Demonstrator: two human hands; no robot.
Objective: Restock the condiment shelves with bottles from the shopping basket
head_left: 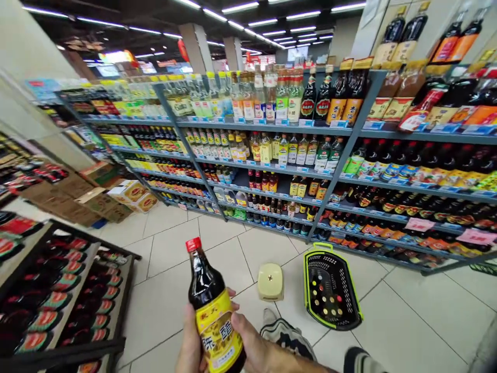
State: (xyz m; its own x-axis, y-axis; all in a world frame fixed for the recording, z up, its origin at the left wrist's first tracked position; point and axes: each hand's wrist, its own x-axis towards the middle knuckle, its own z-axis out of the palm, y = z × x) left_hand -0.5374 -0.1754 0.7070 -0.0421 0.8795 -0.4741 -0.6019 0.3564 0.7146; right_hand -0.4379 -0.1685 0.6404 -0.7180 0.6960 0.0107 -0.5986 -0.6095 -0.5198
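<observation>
A dark vinegar bottle [219, 331] with a red cap and a yellow label is tilted slightly in front of me, its label facing me. My left hand [189, 344] wraps its left side, and my right hand [250, 339] grips the right side with the thumb over the label's edge. The bottle's base is cut off by the lower frame edge. On the floor to the right stands a black basket [334, 274] with a lime-green rim, holding several bottles whose caps show.
A small cream step stool [271, 282] stands on the tiles beside my foot. Long shelves [264, 127] of bottled sauces and vinegars run across the far side. At left is a slanted rack [130, 290] of red-labelled bottles, with cardboard boxes [132, 194] behind it.
</observation>
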